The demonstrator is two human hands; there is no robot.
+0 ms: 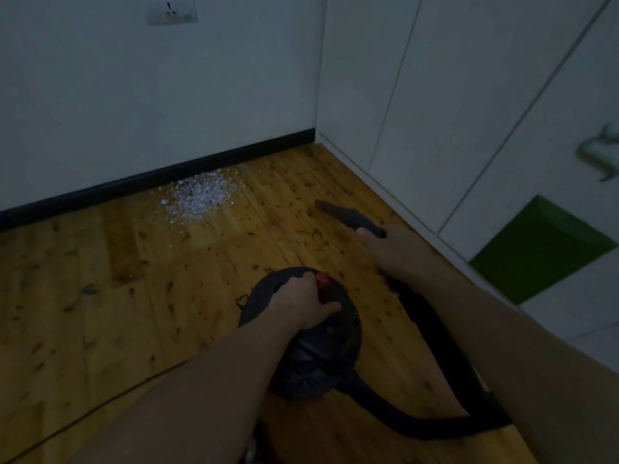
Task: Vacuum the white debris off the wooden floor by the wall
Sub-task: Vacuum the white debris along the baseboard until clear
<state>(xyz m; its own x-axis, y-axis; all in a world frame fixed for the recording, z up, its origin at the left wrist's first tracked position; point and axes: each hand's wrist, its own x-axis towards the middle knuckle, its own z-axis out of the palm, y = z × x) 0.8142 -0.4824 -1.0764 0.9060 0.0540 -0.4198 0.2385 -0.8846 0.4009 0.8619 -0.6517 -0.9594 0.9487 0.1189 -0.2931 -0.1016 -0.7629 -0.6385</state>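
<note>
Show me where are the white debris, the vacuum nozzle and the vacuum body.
white debris (201,195): head view, middle of the pile by the baseboard.
vacuum nozzle (345,214): head view, tapered black tube ahead of the hand.
vacuum body (315,356): head view, dark lower casing.

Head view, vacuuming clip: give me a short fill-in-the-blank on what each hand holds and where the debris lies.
1. The right hand grips the black ____ of the hose.
2. The left hand rests on top of the round vacuum ____.
3. The white debris lies on the wooden floor against the black ____.

Missing words: nozzle; canister; baseboard
</note>
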